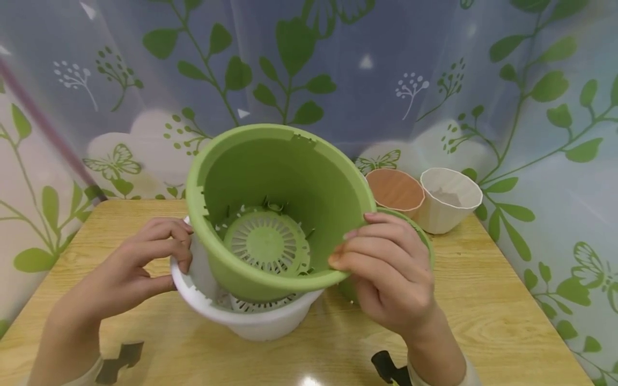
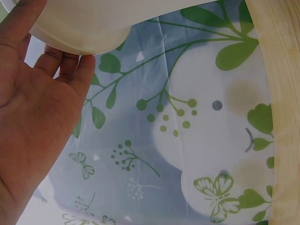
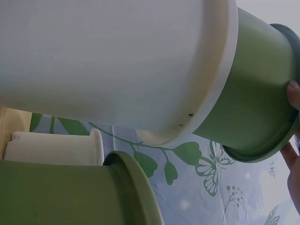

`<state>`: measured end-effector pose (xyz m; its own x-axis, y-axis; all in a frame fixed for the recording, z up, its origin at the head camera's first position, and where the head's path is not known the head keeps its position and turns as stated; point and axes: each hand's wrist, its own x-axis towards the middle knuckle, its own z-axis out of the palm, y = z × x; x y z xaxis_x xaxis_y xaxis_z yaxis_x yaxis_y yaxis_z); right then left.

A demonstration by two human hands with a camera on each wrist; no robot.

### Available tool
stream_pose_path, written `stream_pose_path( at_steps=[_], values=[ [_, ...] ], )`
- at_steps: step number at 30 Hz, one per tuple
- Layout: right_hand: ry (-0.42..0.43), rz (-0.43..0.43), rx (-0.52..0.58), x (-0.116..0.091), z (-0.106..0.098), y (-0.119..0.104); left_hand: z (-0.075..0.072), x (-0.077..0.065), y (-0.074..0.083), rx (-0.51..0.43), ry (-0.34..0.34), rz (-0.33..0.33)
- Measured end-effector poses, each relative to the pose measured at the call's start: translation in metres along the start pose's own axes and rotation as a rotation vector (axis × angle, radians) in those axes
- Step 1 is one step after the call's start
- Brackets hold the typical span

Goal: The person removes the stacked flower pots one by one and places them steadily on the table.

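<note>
A large green plastic flowerpot (image 1: 299, 171) is tilted with its mouth towards me, its lower part inside a white flowerpot (image 1: 265, 324). Slots are cut through the green pot's round base, and small white bits lie around it. My right hand (image 1: 393, 268) grips the green pot's rim at the right. At the left, my left hand (image 1: 154, 252) pinches the rim of the white pot between thumb and fingers. In the right wrist view, the green pot (image 3: 258, 84) sticks well out of the white pot (image 3: 117, 61).
Behind my right hand stands another green pot (image 1: 429, 246), mostly hidden. Further back are a terracotta-coloured pot (image 1: 395, 188) and a cream ribbed pot (image 1: 436, 217) side by side. A leaf-patterned curtain (image 1: 367, 102) borders the wooden table (image 1: 483, 300) at the back and sides.
</note>
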<state>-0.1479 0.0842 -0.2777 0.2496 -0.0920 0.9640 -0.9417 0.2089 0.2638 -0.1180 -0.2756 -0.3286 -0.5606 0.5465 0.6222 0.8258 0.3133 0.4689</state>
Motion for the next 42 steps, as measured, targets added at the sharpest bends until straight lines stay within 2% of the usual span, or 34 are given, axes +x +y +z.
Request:
stream_pose_path(
  at_steps=[9,17,23,33,42],
  values=[
    [0.036,0.013,0.007,0.000,-0.004,0.003,-0.002,-0.001,0.002,0.008,0.009,0.011],
    [0.121,0.040,0.016,-0.003,-0.011,0.007,-0.003,0.000,0.001,0.020,0.002,-0.003],
    [0.155,0.036,0.013,0.001,-0.012,0.008,-0.005,-0.001,0.001,0.026,0.004,-0.002],
    [0.234,0.013,0.006,0.004,-0.016,0.007,-0.002,0.000,-0.001,-0.008,0.018,0.048],
    [0.300,0.036,0.032,-0.001,-0.024,0.008,0.000,-0.001,-0.001,0.007,0.011,0.010]
  ],
)
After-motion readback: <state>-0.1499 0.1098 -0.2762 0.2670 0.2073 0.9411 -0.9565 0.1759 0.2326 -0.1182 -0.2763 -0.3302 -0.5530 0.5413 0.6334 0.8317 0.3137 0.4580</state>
